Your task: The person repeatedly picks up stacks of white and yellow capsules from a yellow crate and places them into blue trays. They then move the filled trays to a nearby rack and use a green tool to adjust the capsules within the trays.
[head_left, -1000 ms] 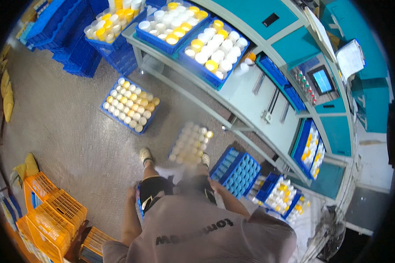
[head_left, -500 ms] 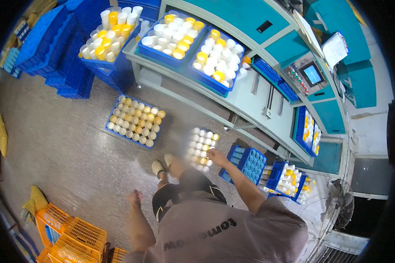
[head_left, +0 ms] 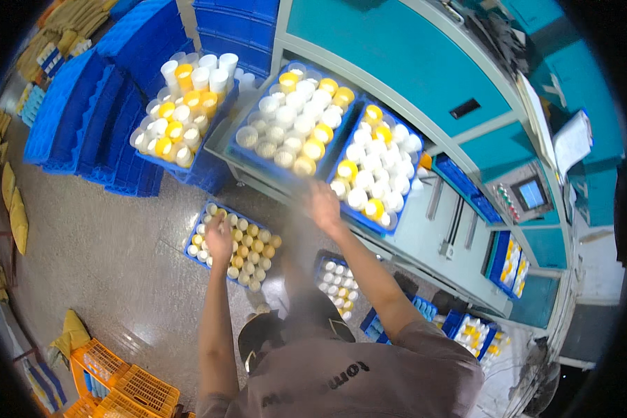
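My right hand reaches to the front edge of the bench, between two blue crates of white and yellow cups. The left of these crates and the right one stand side by side on the bench. A hazy smear blurs my right fingers, so I cannot tell whether they touch a crate. My left hand is held out in front of me with its fingers apart and nothing visible in it. In the picture it overlaps a blue floor crate of upright white and yellow cups; contact is unclear.
Another cup-filled crate tops a blue stack at the left end of the bench. Blue crates stand far left, orange crates near left. A smaller cup crate sits by my legs. A teal machine runs behind the bench.
My right hand has moved from the small floor crate up and forward to the bench crates. My left hand has risen forward over the floor crate. The view has shifted closer to the bench.
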Tool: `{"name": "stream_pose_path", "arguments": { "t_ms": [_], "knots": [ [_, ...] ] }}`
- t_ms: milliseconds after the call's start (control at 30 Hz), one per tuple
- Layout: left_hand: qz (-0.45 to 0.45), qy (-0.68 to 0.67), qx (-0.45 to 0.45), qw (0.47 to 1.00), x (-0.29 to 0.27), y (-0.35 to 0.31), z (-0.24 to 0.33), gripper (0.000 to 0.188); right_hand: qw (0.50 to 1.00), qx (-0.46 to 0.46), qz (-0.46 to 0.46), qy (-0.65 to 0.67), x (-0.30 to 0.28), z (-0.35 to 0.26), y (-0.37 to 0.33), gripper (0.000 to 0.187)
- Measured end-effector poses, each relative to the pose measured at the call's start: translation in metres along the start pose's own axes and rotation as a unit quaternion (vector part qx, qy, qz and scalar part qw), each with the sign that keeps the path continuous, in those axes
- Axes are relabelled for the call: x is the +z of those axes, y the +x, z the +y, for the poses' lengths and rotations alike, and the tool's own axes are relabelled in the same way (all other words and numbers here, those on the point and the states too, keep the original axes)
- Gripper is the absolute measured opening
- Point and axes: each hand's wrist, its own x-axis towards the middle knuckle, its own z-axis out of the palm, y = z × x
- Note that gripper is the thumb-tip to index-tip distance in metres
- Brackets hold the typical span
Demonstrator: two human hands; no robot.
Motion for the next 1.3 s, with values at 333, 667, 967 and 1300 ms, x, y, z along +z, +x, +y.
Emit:
{"name": "stream_pose_path", "arguments": {
  "t_ms": [333, 667, 967, 1300],
  "knots": [
    [-0.055, 0.367, 0.179, 0.911, 0.145, 0.201, 0.106, 0.019, 0.98, 0.01, -0.198, -0.03, 0.042, -0.007, 0.109, 0.042],
    [-0.036, 0.202, 0.195, 0.959, 0.046, 0.259, 0.133, 0.012, 0.978, 0.017, -0.171, 0.116, 0.046, 0.009, 0.128, 0.027],
    [0.093, 0.346, 0.178, 0.916, -0.064, 0.467, 0.048, 0.022, 0.982, -0.035, -0.164, 0.089, -0.058, -0.068, 0.199, 0.016],
    [0.107, 0.391, 0.153, 0.901, -0.06, 0.538, -0.028, 0.025, 0.95, -0.192, -0.068, 0.237, 0.117, -0.147, 0.386, 0.018]
  ]
}}
